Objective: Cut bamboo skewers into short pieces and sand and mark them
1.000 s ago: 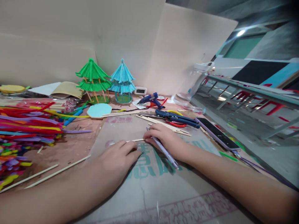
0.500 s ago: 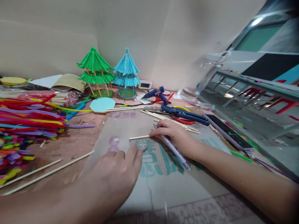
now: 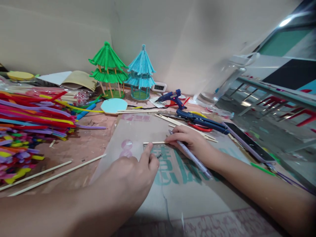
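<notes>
On the board, a short thin wooden stick (image 3: 158,142) lies along the edge of a clear ruler (image 3: 156,146). My left hand (image 3: 132,172) holds the ruler down, its index fingertip reaching the stick near the left end and its other fingers curled; the thumb is hidden. At the stick's other end, the fingertips of my right hand (image 3: 191,141) pinch it. A light purple pen (image 3: 195,160) is also held in that hand, slanting across the palm side with its far end toward me. Printed cardboard (image 3: 197,204) under clear film lies beneath both hands.
Pipe cleaners (image 3: 37,121) heap at left, near two loose sticks (image 3: 56,176). Behind stand a green pavilion (image 3: 108,77), a blue pavilion (image 3: 141,79) and a pale blue octagon (image 3: 114,106). A glue gun (image 3: 172,97), pliers (image 3: 202,121), phone (image 3: 249,141) and clear jug (image 3: 219,82) are at right.
The view has shifted, so most things sit farther right. My left index finger has moved up from the ruler's lower part onto the stick's edge. My right hand still pinches the stick.
</notes>
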{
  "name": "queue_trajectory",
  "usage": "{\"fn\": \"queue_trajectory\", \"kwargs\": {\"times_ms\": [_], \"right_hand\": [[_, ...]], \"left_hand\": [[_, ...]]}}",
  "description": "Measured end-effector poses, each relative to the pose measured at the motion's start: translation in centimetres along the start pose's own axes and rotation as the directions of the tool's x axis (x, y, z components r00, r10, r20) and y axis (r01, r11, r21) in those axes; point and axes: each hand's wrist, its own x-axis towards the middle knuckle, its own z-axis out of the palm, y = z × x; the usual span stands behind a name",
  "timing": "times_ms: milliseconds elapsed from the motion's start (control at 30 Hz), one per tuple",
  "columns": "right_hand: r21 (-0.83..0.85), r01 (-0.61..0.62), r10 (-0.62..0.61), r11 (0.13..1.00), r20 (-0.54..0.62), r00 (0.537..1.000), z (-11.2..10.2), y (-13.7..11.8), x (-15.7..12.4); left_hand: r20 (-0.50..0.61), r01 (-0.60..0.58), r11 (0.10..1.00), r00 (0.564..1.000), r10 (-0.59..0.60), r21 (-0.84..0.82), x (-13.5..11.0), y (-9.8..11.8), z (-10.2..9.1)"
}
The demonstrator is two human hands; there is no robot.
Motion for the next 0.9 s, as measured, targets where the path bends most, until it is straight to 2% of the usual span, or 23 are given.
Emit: {"fn": "queue_trajectory", "kwargs": {"times_ms": [267, 900], "right_hand": [[-0.019, 0.029, -0.03, 0.999, -0.015, 0.999, -0.16, -0.15, 0.18], [-0.037, -0.013, 0.012, 0.999, -0.004, 1.0, -0.32, -0.57, 0.15]], "left_hand": [[0.068, 0.008, 0.999, 0.998, -0.005, -0.037, 0.31, 0.0, -0.61], [0.094, 0.033, 0.995, 0.995, -0.023, -0.099, 0.35, 0.0, -1.0]]}}
